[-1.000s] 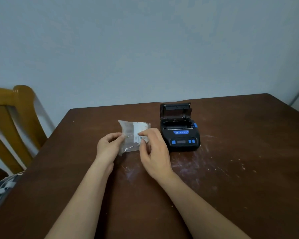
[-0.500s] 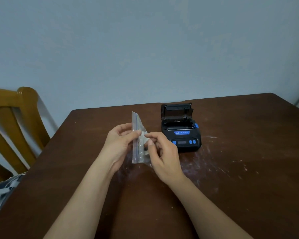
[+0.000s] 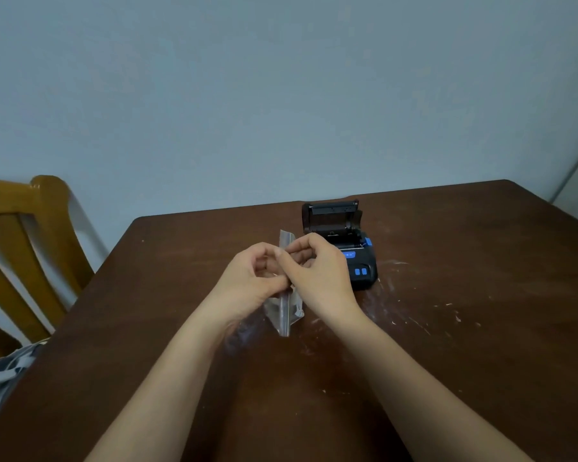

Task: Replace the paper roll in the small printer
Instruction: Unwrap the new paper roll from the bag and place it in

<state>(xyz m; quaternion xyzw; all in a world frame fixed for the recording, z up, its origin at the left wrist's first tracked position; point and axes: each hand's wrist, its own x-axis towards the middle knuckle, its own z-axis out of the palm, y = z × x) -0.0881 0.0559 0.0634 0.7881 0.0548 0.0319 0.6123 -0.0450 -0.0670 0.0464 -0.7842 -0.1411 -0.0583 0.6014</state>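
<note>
A small clear plastic bag (image 3: 285,313) hangs edge-on between my two hands above the brown table (image 3: 447,328). My left hand (image 3: 251,281) pinches one side of its upper part and my right hand (image 3: 317,275) pinches the other side. What is inside the bag is hidden by my fingers. Just behind my right hand sits the small black printer (image 3: 347,241) with blue buttons. Its lid stands open and the paper bay looks empty.
A wooden chair (image 3: 30,255) stands off the table's left edge, with a grey striped cloth (image 3: 0,375) lying below it. White scuff marks cover the table to the right of the printer. A pale wall rises right behind the table.
The bag has turned from flat-facing to edge-on and upright. Both hands have closed in together on its upper part, and my right hand now covers part of the printer.
</note>
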